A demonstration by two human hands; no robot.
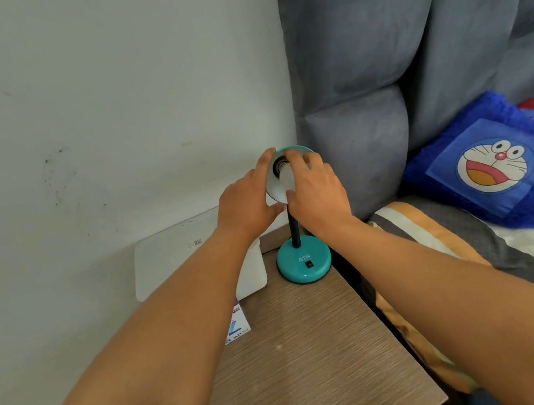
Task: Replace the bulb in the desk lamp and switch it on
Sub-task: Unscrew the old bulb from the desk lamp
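A teal desk lamp stands at the back of a wooden bedside table (315,351), on a round base (304,263) with a black switch and a black stem. Its shade (276,190) is tilted so the pale inside faces me. My left hand (246,202) grips the shade's left rim. My right hand (317,191) reaches into the shade, its fingers closed around a white bulb (284,176) sitting at the dark socket. Most of the bulb is hidden by my fingers.
A white box (177,260) leans against the wall left of the lamp, with a small white container (253,270) in front of it. A printed bulb carton (237,324) lies at the table's left edge. A grey headboard, a bed and a blue cartoon cushion (491,161) are on the right.
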